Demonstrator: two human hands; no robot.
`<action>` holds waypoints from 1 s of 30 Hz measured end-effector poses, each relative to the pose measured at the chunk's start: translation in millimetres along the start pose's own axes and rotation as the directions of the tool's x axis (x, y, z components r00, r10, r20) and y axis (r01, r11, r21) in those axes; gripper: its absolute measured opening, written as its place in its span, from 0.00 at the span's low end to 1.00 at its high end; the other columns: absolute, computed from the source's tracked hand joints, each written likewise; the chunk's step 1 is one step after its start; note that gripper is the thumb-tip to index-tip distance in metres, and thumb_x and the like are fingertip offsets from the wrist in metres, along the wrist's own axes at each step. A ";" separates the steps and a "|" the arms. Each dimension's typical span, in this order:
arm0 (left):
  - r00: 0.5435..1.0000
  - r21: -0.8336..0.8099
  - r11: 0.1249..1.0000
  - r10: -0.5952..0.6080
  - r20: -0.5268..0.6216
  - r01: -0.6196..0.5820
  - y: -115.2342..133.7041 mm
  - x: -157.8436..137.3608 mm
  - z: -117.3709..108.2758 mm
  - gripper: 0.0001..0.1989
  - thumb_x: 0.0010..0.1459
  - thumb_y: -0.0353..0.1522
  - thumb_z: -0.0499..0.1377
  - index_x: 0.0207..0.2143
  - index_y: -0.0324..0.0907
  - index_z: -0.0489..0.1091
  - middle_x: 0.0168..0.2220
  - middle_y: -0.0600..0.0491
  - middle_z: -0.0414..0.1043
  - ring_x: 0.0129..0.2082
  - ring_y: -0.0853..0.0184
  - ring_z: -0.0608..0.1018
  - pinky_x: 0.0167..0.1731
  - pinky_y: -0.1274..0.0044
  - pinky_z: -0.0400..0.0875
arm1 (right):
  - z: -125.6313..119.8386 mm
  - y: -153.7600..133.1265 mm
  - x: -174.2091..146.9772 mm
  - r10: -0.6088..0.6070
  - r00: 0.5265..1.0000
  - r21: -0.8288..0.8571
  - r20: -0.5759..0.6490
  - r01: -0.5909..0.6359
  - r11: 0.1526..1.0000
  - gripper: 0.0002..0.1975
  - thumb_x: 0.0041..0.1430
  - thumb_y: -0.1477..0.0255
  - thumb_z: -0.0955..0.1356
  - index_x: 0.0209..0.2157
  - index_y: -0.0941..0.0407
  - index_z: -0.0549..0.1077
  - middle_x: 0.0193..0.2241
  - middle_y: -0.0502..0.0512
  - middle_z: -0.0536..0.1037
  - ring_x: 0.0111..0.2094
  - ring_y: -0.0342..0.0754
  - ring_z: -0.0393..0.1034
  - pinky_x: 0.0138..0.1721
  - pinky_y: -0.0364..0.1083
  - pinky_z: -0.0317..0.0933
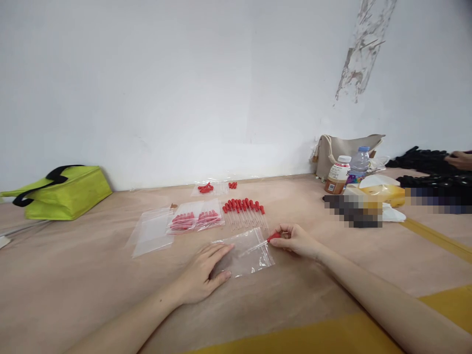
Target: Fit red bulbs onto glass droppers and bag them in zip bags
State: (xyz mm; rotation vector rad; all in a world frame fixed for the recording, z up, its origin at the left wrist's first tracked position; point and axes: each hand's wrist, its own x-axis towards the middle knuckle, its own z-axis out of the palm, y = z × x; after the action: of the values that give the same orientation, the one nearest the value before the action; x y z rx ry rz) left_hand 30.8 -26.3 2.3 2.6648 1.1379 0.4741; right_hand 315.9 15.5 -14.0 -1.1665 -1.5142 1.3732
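A clear zip bag point(246, 260) lies flat on the table with its zip end to the right. My left hand point(207, 269) rests on the bag's left part, fingers spread. Between the fingertips of my right hand point(295, 240) is the red rubber bulb of a dropper point(273, 237); its clear thin tube reaches left over or into the bag's zip end, I cannot tell which. Just behind the bag is a row of several red-bulbed droppers point(243, 205), tubes toward me. To their left lie filled bags point(195, 216) with red bulbs showing through.
Flat clear bags point(153, 231) lie at the left. Loose red bulbs point(205, 188) are near the wall. A lime green bag point(68, 194) stands far left; bottles point(337, 174) and a beige bag point(348, 145) stand right. Another person's hand point(460, 160) is by black items.
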 end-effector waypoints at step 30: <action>0.996 -0.025 0.999 0.041 0.078 -0.039 -5.2 3.8 2.1 0.17 0.62 0.35 0.44 0.54 0.52 0.59 0.57 0.54 0.55 0.57 0.62 0.58 0.54 0.64 0.53 | -25.0 -5.0 94.8 -0.001 0.927 -0.419 -0.376 -0.169 0.892 0.10 0.43 0.69 0.69 0.27 0.58 0.67 0.14 0.45 0.65 0.14 0.37 0.58 0.16 0.38 0.51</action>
State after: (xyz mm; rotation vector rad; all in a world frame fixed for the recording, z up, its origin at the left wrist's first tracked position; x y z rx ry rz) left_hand 30.7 -20.1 -0.4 2.6650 1.0520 0.3830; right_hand 311.9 113.5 -9.5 -1.6875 -1.5508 0.8046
